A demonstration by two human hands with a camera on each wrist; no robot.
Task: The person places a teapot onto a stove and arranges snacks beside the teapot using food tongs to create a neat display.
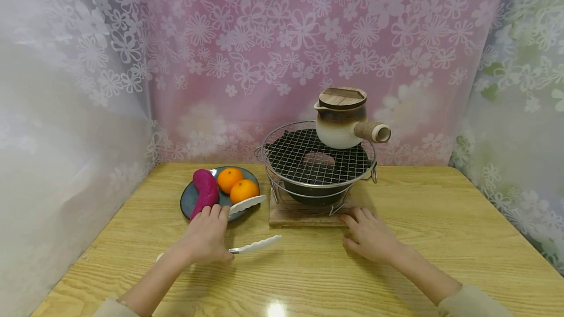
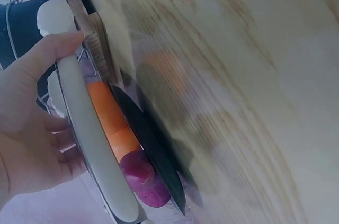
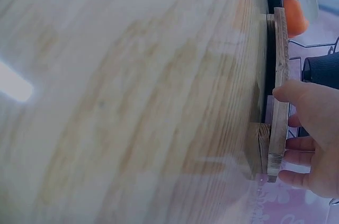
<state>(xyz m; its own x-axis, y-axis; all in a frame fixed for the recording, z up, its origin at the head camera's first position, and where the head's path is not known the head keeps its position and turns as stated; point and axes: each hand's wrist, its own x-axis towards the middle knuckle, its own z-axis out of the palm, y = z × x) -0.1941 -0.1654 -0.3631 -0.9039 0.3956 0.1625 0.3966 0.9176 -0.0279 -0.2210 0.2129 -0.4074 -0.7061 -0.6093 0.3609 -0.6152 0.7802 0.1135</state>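
Note:
My left hand (image 1: 207, 235) holds a pair of tongs (image 1: 260, 244) with white scalloped tips spread apart. In the left wrist view, the thumb lies along one pale handle (image 2: 98, 139) and the fingers curl behind the other arm. One tip overlaps the edge of a dark plate (image 1: 188, 201) bearing a purple sweet potato (image 1: 205, 191) and two oranges (image 1: 244, 192). My right hand (image 1: 370, 235) rests at the right front corner of a wooden stand (image 1: 304, 218), its fingertips on the board and thumb by the front edge.
On the stand sits a black grill bowl (image 1: 315, 193) in a wire frame, topped with a round mesh rack (image 1: 299, 163). A ceramic teapot (image 1: 337, 128) with a wooden lid and side handle stands at the rack's back right. Floral curtains (image 1: 286, 53) enclose the table (image 1: 423, 209).

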